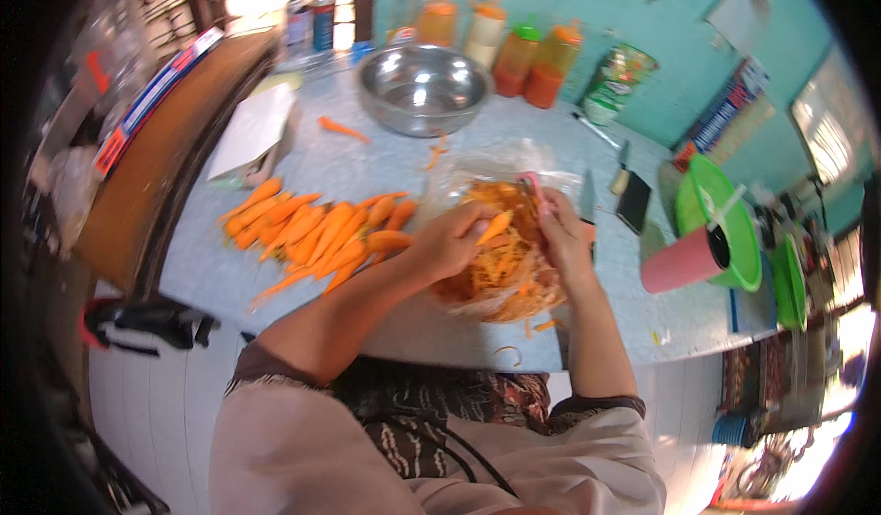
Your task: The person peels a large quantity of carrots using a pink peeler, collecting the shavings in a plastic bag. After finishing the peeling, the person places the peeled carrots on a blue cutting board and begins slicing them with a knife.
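Note:
My left hand [458, 239] grips a carrot [497, 226], whose end points up and to the right out of my fist. A pink peeler [531, 183] is in my right hand [563, 229], its head just right of the carrot and apart from it. Both hands are over a clear plastic bag [447, 184] spread on the table. Heaped in the bag are orange carrot peelings [506, 267]. Close to my left forearm lies a pile of whole carrots [323, 233]. One thin carrot [343, 129] rests alone farther back.
A steel bowl [423, 91] stands at the back, before several sauce bottles [547, 67]. Right of my hand lies a knife [588, 202]. Farther right are a black phone [634, 202], a pink tumbler [681, 261] and a green basin [740, 239]. A white box [255, 133] sits at left.

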The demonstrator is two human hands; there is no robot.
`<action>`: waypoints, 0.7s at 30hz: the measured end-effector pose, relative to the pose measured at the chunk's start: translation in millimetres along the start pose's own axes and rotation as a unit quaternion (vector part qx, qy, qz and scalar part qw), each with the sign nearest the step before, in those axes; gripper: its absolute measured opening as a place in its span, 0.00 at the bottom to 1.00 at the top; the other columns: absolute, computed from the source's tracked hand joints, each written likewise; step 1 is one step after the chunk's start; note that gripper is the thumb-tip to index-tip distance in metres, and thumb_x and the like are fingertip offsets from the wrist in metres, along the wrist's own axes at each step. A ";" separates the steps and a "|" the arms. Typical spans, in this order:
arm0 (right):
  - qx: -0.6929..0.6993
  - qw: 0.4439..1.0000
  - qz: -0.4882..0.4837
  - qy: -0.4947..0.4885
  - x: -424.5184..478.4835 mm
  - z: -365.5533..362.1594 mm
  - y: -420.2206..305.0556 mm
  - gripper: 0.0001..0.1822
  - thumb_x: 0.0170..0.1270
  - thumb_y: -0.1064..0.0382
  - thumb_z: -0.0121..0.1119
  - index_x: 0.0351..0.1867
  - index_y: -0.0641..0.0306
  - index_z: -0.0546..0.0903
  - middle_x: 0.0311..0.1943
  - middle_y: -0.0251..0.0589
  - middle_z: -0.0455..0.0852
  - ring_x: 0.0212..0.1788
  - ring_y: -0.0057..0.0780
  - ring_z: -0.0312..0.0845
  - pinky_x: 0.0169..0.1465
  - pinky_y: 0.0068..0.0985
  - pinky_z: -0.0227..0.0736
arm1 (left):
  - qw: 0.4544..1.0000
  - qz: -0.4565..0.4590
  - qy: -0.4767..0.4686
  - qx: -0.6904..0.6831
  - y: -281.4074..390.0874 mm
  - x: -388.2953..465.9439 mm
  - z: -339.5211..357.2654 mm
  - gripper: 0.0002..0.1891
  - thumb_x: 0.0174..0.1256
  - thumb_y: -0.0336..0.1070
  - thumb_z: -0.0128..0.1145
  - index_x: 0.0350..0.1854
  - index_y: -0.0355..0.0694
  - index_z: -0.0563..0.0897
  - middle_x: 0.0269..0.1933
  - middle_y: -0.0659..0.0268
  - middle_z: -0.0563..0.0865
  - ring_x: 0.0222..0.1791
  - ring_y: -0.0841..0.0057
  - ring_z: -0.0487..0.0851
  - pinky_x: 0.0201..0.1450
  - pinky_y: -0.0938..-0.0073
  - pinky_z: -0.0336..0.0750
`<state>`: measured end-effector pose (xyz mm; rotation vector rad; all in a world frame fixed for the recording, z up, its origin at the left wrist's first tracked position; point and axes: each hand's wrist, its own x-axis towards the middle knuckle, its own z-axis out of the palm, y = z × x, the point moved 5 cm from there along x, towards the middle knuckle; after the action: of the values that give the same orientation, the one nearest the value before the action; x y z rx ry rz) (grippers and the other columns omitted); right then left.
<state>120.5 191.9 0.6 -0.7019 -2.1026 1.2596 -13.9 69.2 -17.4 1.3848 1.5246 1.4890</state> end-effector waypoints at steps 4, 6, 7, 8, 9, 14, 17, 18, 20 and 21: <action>-0.060 0.997 -0.037 -0.013 -0.3 1.6 14.0 0.23 0.67 0.54 0.50 0.60 0.62 0.68 0.49 0.49 0.79 0.51 0.34 0.76 0.53 0.27 0.68 | 0.988 0.077 0.047 0.127 21.6 -2.5 -11.5 0.11 0.69 0.35 0.46 0.49 0.37 0.75 0.33 0.57 0.81 0.33 0.71 0.81 0.37 0.69 0.74; -0.064 0.998 -0.029 0.000 -0.5 -1.9 16.8 0.23 0.67 0.53 0.50 0.61 0.59 0.69 0.50 0.52 0.79 0.52 0.38 0.77 0.53 0.28 0.68 | 0.976 0.078 0.077 0.186 24.1 -4.4 -26.5 0.12 0.69 0.36 0.46 0.49 0.37 0.75 0.34 0.58 0.82 0.35 0.75 0.82 0.38 0.72 0.76; -0.100 0.995 -0.017 -0.007 -3.0 -3.9 11.5 0.23 0.67 0.53 0.50 0.60 0.58 0.69 0.49 0.53 0.80 0.51 0.39 0.77 0.53 0.28 0.68 | 0.979 0.055 0.091 0.174 37.0 -9.2 -37.7 0.12 0.69 0.37 0.47 0.49 0.37 0.75 0.35 0.59 0.83 0.35 0.74 0.82 0.39 0.71 0.76; -0.137 0.990 -0.005 -0.011 -3.1 -5.5 2.1 0.22 0.67 0.53 0.50 0.60 0.57 0.70 0.47 0.53 0.81 0.50 0.40 0.78 0.52 0.28 0.69 | 0.981 0.033 0.104 0.161 51.3 -17.4 -54.4 0.12 0.69 0.37 0.47 0.48 0.38 0.76 0.36 0.59 0.83 0.36 0.72 0.82 0.40 0.71 0.76; -0.176 0.984 0.006 -0.017 -2.9 -6.0 -5.2 0.22 0.67 0.53 0.50 0.60 0.56 0.70 0.46 0.54 0.81 0.49 0.41 0.78 0.52 0.28 0.69 | 0.979 0.029 0.125 0.158 55.0 -25.4 -73.1 0.12 0.69 0.38 0.47 0.47 0.38 0.77 0.37 0.60 0.83 0.36 0.73 0.82 0.40 0.71 0.76; -0.229 0.970 0.058 -0.054 -6.0 -13.2 -20.9 0.23 0.66 0.49 0.46 0.57 0.59 0.73 0.39 0.53 0.84 0.45 0.45 0.80 0.49 0.31 0.70 | 0.901 -0.088 0.181 0.384 46.7 -52.9 -141.2 0.11 0.66 0.39 0.48 0.42 0.41 0.81 0.39 0.49 0.82 0.39 0.54 0.81 0.39 0.61 0.74; -0.259 0.960 0.078 -0.077 -4.1 -16.9 -9.1 0.22 0.66 0.52 0.49 0.56 0.61 0.75 0.40 0.46 0.84 0.42 0.33 0.80 0.48 0.25 0.71 | 0.828 -0.126 0.185 0.515 33.2 -59.8 -160.0 0.10 0.65 0.39 0.50 0.40 0.42 0.83 0.38 0.52 0.81 0.38 0.56 0.81 0.39 0.61 0.73; -0.266 0.959 0.073 -0.072 -3.9 -20.6 -7.4 0.22 0.66 0.52 0.49 0.56 0.61 0.75 0.38 0.45 0.84 0.39 0.32 0.80 0.45 0.25 0.71 | 0.816 -0.131 0.186 0.532 34.6 -57.9 -157.9 0.10 0.64 0.38 0.50 0.40 0.43 0.83 0.38 0.53 0.81 0.38 0.57 0.81 0.39 0.61 0.73; -0.277 0.957 0.063 -0.061 -4.5 -28.8 -4.5 0.22 0.66 0.52 0.49 0.55 0.63 0.75 0.33 0.44 0.84 0.35 0.31 0.80 0.40 0.26 0.73 | 0.789 -0.142 0.191 0.567 40.8 -55.8 -153.3 0.10 0.64 0.38 0.51 0.40 0.44 0.83 0.37 0.55 0.80 0.38 0.59 0.80 0.39 0.62 0.73; -0.253 0.961 0.082 -0.072 -5.5 -31.9 -1.3 0.22 0.66 0.52 0.49 0.55 0.63 0.76 0.31 0.42 0.83 0.32 0.29 0.79 0.38 0.25 0.72 | 0.808 -0.108 0.191 0.548 44.3 -53.1 -146.9 0.09 0.63 0.37 0.52 0.40 0.44 0.83 0.37 0.56 0.80 0.37 0.59 0.81 0.39 0.62 0.73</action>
<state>146.7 206.5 12.8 -1.0444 -2.5668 0.8710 -122.4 -36.5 40.8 1.3850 2.9519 0.6882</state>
